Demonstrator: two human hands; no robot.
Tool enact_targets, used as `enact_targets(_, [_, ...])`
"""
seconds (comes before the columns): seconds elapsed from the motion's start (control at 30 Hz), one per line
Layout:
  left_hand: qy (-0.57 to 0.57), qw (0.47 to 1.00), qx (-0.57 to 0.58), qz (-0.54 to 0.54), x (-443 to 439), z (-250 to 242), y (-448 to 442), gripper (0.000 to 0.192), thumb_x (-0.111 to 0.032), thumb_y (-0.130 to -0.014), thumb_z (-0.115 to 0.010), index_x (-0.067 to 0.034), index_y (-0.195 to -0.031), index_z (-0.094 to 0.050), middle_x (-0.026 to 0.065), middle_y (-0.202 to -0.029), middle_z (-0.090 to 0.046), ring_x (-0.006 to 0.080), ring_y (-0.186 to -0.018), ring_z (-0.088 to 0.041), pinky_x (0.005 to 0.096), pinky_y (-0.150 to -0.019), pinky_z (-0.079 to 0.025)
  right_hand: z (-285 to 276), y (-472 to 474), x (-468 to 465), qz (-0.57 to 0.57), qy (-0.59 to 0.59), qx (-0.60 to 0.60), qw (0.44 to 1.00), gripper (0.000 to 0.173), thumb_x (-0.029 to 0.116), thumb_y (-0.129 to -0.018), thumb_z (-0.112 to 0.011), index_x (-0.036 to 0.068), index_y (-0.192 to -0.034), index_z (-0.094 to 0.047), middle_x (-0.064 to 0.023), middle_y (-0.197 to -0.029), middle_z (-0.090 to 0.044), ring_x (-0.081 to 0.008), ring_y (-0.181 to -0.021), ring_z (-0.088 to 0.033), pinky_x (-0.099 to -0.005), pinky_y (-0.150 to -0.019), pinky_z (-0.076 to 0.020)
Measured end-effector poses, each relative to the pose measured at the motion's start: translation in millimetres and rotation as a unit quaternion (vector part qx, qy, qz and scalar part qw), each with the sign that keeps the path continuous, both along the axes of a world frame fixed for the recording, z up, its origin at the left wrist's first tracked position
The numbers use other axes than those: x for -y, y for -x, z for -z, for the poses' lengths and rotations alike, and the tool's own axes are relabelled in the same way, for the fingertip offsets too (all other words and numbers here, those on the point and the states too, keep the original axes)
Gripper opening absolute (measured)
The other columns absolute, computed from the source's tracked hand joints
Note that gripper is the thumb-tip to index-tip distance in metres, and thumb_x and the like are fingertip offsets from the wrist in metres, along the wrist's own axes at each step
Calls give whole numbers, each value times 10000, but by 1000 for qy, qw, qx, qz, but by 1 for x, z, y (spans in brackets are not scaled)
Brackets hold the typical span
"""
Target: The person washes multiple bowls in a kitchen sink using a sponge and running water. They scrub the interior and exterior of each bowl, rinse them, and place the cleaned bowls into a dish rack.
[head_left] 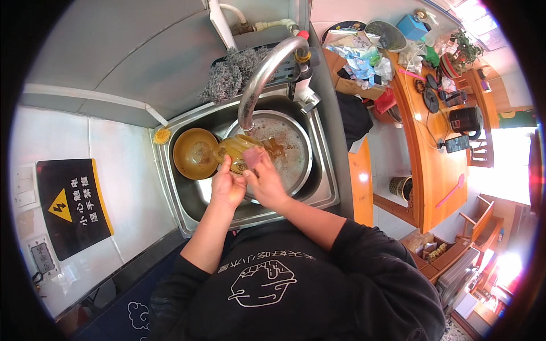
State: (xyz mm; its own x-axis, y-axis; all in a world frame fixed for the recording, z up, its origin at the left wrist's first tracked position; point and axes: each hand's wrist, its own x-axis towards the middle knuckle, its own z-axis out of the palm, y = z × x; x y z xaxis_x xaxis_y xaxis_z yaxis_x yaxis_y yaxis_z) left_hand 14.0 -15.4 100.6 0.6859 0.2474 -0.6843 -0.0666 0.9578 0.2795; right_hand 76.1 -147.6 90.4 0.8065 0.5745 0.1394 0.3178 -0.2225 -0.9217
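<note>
My left hand [227, 183] grips the near rim of a yellow-brown bowl [232, 147], tilted under the spout of the metal faucet [273, 64]. Water seems to run over the bowl. A pinkish cloth or sponge [253, 157] is pinched in my right hand [266, 179] against the bowl's right side. Below is a round metal basin [305, 170] of sudsy water, with brownish pieces or liquid in it. Another yellow-brown bowl [195, 153] rests left of the basin in the stainless steel sink [187, 213].
A black rack [286, 74] with grey steel-wool-like scourers [234, 72] stands behind the sink. A yellow scrubber [162, 136] sits on its left corner. To the right, a wooden table [443, 170] holds a black electric kettle [466, 120], a phone [457, 144] and a pink fly swatter [452, 189].
</note>
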Motion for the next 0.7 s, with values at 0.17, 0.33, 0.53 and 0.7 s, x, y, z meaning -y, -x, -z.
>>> enact_targets(0.17, [-47,995,8,89,-5,18,18,295,-320,-1041,-543,-115,-1251,-570,14,-1040,-668,110,-785,-629,233,-531,-477,-8,-27,-23,-64,46,105,991,328,215,-973,-548,61,-1251,-629,-209,-1299,-573,-411,-1258,-512,-550,-1060,-379])
enact_targets(0.33, [-65,994,14,89,3,-14,16,351,-336,-1052,-494,-111,-1319,-528,67,-1218,-669,223,-1035,-690,334,-740,-634,19,-72,-27,-94,85,-61,990,306,241,-1006,-491,87,-1192,-681,-186,-1137,-681,-381,-1037,-651,-462,-905,-497])
enact_targets(0.53, [-55,997,10,61,-6,-6,32,358,-340,-1056,-486,-113,-1330,-519,66,-1239,-656,232,-1058,-679,358,-771,-628,11,-49,7,-95,65,-154,981,321,208,-1025,-487,36,-1241,-650,-211,-1162,-680,-368,-1101,-644,-420,-983,-484])
enact_targets(0.7, [-125,986,-36,107,1,-13,21,344,-307,-1060,-487,-87,-1323,-521,75,-1262,-641,253,-1084,-668,440,-861,-594,-13,-30,-22,-144,6,216,966,318,195,-989,-504,26,-1207,-661,-218,-1178,-665,-391,-1146,-619,-431,-1011,-486])
